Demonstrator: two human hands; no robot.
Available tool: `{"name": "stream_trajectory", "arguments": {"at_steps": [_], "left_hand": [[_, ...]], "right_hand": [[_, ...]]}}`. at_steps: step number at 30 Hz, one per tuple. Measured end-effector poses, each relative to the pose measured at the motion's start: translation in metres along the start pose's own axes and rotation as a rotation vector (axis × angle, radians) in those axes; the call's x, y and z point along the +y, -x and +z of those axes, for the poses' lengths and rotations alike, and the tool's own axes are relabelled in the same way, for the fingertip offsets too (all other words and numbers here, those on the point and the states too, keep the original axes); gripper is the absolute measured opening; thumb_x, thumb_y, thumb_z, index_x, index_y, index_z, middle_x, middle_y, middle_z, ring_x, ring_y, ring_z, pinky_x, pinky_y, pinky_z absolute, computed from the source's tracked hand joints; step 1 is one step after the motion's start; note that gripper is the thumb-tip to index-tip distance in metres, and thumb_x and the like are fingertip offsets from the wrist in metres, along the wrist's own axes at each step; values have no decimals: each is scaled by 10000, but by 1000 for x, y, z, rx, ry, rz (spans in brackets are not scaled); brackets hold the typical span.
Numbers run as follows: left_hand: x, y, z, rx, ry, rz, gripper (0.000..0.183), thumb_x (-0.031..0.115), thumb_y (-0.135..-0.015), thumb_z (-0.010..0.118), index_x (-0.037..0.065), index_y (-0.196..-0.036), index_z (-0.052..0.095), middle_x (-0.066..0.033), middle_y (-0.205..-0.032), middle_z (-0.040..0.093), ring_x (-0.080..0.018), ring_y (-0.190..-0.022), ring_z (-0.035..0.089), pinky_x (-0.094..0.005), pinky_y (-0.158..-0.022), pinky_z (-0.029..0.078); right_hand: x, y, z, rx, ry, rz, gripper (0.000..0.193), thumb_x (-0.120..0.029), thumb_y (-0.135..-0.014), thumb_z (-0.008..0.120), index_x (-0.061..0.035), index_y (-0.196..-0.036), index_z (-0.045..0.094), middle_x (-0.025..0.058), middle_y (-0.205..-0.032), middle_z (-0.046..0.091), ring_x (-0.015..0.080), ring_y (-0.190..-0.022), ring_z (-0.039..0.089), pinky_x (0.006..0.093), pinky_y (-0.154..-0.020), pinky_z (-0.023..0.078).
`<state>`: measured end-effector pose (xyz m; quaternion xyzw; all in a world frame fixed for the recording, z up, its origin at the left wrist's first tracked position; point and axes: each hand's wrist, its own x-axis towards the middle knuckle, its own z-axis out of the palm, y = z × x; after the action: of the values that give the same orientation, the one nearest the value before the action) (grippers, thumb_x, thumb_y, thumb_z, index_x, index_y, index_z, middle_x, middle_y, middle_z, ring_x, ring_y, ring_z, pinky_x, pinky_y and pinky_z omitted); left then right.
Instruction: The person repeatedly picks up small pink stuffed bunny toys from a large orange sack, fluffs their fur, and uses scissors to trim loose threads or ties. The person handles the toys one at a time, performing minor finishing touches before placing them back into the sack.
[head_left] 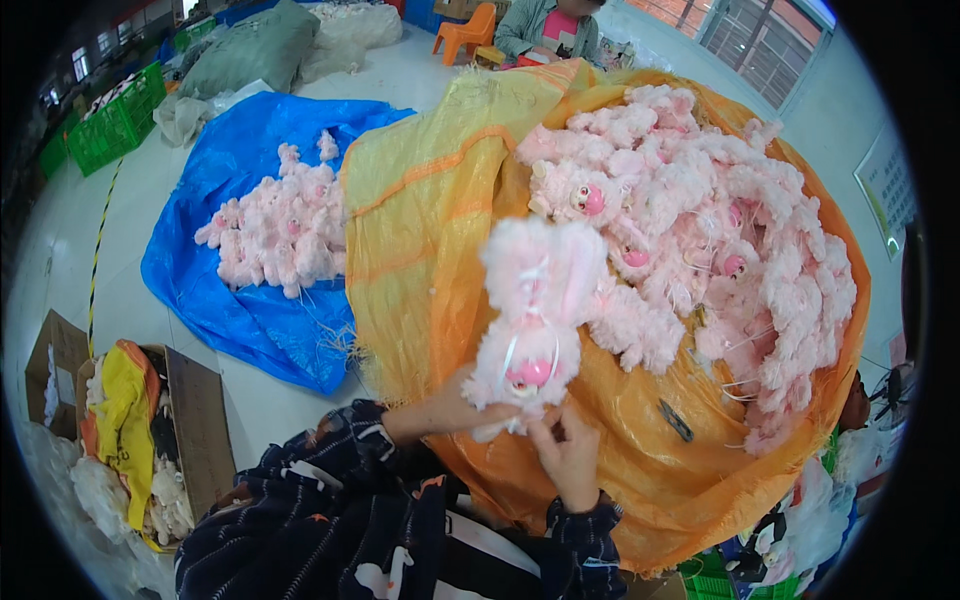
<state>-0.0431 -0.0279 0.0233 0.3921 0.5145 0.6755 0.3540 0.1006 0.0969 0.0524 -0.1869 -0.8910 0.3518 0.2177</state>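
I hold a fluffy pink plush rabbit (535, 310) up in front of me, upside down, its pink nose low and white ribbons trailing. My left hand (450, 408) grips it from below on the left. My right hand (568, 452) pinches at its underside, fingers closed on the fur or a ribbon. Behind it an orange-yellow woven sack (430, 230) lies spread open, with a heap of the same pink plush toys (720, 230) on it. Small dark scissors (676, 420) lie on the sack to the right of my right hand.
A blue tarp (200, 270) on the floor at left carries a smaller heap of pink plush toys (275, 230). Cardboard boxes (190, 400) with stuffing stand at lower left. Green crates (115, 120) and grey sacks (250, 50) are at the back. Another person (550, 25) sits by an orange chair (468, 30).
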Motion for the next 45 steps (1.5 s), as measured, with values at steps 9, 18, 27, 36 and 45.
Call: {"name": "stream_trajectory", "arguments": {"at_steps": [9, 18, 27, 36, 45], "left_hand": [[91, -39, -132, 707, 714, 706, 415, 323, -900, 417, 55, -1215, 432, -80, -1159, 511, -219, -1057, 493, -403, -909, 384], [17, -20, -30, 254, 546, -85, 197, 173, -881, 486, 50, -1026, 535, -46, -951, 581, -139, -855, 558, -267, -708, 453], [17, -40, 1, -192, 636, -346, 558, 449, -898, 361, 53, -1291, 332, -92, -1225, 460, -199, -1074, 487, -341, -800, 449], [56, -6, 26, -16, 428, -238, 488, 380, -904, 404, 43, -1255, 379, -113, -1200, 497, -216, -1066, 514, -366, -911, 427], [26, -6, 3, -126, 535, -401, 460, 194, -808, 559, 7, -1206, 422, -90, -1101, 537, -164, -1016, 521, -314, -866, 433]], "right_hand": [[55, -57, -69, 655, 275, -98, 251, -80, -806, 571, 24, -1028, 515, 104, -877, 568, 152, -726, 549, 255, -650, 447], [101, -94, -66, 453, -7, 127, 313, -111, -758, 600, 24, -1027, 515, 144, -806, 599, 210, -745, 590, 303, -622, 458], [19, -45, -53, 530, 281, -387, 377, 43, -682, 549, 17, -1058, 546, 166, -962, 584, 286, -845, 581, 322, -729, 463], [-26, 8, -21, -178, 215, -821, 119, -77, -636, 558, 6, -714, 524, 115, -965, 511, 261, -1001, 490, 309, -819, 449], [-27, 30, -22, -454, -92, -544, 119, -44, -664, 609, 12, -750, 549, 98, -1000, 511, 254, -989, 492, 297, -760, 463]]}}
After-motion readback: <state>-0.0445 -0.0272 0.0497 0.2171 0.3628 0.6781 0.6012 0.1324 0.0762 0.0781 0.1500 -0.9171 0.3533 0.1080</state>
